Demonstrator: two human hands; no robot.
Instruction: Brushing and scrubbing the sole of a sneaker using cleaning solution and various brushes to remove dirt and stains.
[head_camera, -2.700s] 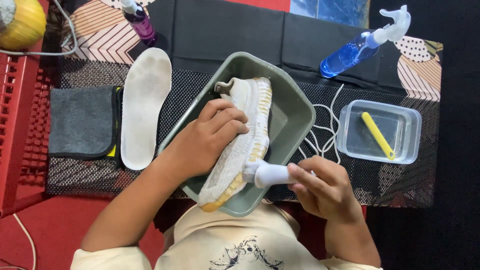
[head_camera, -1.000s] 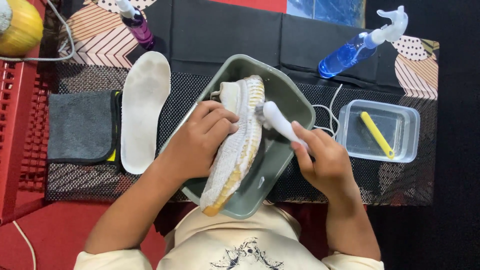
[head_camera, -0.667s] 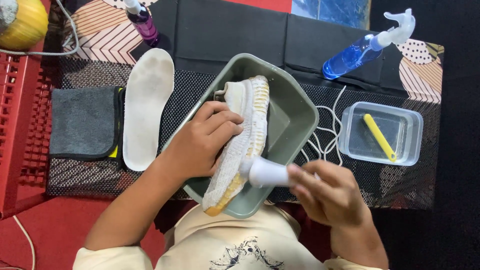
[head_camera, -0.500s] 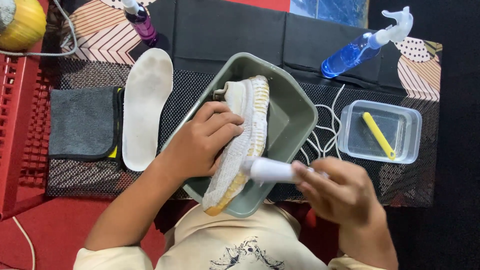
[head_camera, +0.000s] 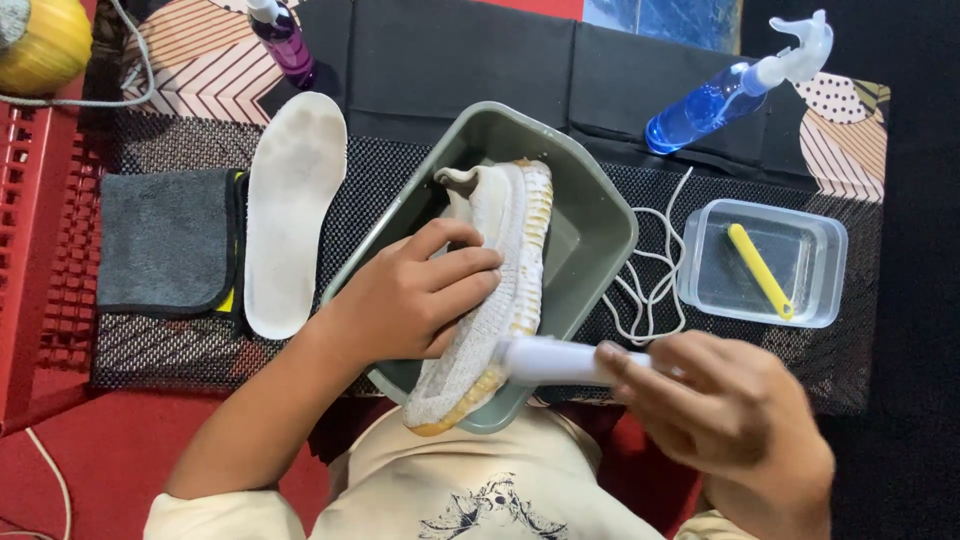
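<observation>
A cream knit sneaker (head_camera: 505, 250) with a yellowed sole lies on its side in a grey-green plastic tub (head_camera: 590, 210). My left hand (head_camera: 415, 295) presses down on the sneaker's upper and holds it in place. My right hand (head_camera: 725, 420) grips a white brush (head_camera: 550, 360) by its handle, and the brush head touches the sole near the sneaker's near end. The brush bristles are hidden against the shoe.
A white insole (head_camera: 290, 205) and a folded grey cloth (head_camera: 165, 240) lie to the left. White laces (head_camera: 655, 285), a clear tray of water with a yellow brush (head_camera: 760, 265), a blue spray bottle (head_camera: 725, 90) and a purple bottle (head_camera: 280, 35) surround the tub.
My right hand has swept the brush along the sole, from the far part of the shoe a second ago back to the near end. My left hand has stayed on the sneaker.
</observation>
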